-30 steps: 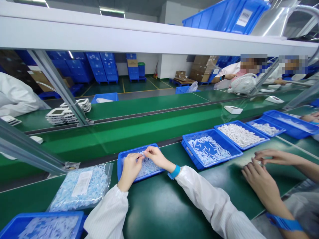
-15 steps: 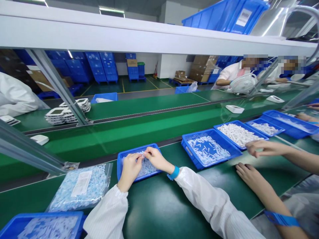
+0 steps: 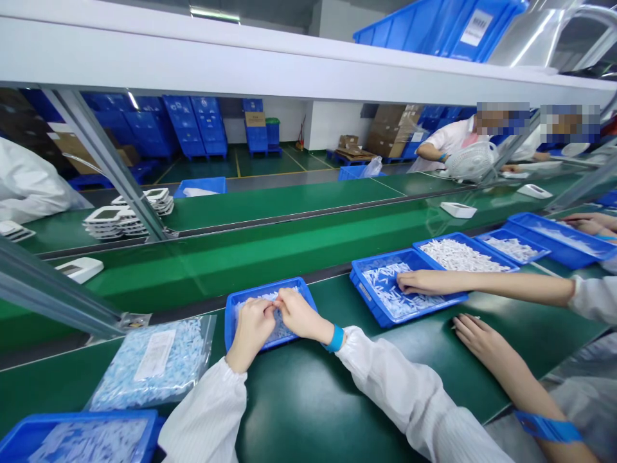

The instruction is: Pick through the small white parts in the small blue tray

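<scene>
Over a blue tray (image 3: 230, 321) of small pale pieces (image 3: 282, 328), my two hands meet at the fingertips. My left hand (image 3: 251, 325) is closed in a pinch. Curled in against it, my right hand (image 3: 297, 313) is pinched too, a blue band around its wrist. Whatever lies between the fingers is too small and too hidden to name. To the left lies a clear bag (image 3: 186, 366) packed with light-blue pieces and bearing a white label.
At right, a co-worker's hand (image 3: 419, 281) reaches into another blue tray (image 3: 385, 315); their other hand (image 3: 482, 334) rests on the bench. Another tray (image 3: 154, 431) stands front left. A metal post (image 3: 103, 161) and a shelf (image 3: 289, 71) frame the belt (image 3: 270, 251).
The co-worker's upper hand has moved left into the tray of white pieces. At left, the white device on the belt has shifted right. My right hand's fingers have curled slightly more.
</scene>
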`<state>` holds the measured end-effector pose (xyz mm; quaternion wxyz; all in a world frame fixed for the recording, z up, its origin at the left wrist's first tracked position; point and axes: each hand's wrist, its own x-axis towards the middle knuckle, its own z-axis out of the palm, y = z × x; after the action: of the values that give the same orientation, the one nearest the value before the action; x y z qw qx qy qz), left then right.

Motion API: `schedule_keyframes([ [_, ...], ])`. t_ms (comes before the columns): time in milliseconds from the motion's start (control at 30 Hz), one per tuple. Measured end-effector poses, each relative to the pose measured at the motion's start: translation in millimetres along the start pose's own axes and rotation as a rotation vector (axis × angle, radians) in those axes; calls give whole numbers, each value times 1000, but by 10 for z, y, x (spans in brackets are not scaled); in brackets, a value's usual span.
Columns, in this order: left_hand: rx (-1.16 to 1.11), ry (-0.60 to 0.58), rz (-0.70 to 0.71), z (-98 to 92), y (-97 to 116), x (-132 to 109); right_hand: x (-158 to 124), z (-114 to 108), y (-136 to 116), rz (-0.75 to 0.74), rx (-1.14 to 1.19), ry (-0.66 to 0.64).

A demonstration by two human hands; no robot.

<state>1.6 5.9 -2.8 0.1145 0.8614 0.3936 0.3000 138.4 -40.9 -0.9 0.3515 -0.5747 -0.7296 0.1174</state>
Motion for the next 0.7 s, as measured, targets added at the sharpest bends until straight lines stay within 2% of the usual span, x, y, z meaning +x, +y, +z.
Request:
schedule_keyframes([
  [233, 61, 43, 100, 38, -43, -24, 37, -32, 26, 101, 138, -79],
  [400, 47, 83, 149, 50, -63, -29, 48, -25, 36, 166, 223, -89],
  [567, -31, 211, 134, 41, -47, -18, 96, 10, 82, 190, 527, 43],
  [700, 29, 198, 161, 12, -6, -8, 125, 46, 140, 246, 771, 132],
])
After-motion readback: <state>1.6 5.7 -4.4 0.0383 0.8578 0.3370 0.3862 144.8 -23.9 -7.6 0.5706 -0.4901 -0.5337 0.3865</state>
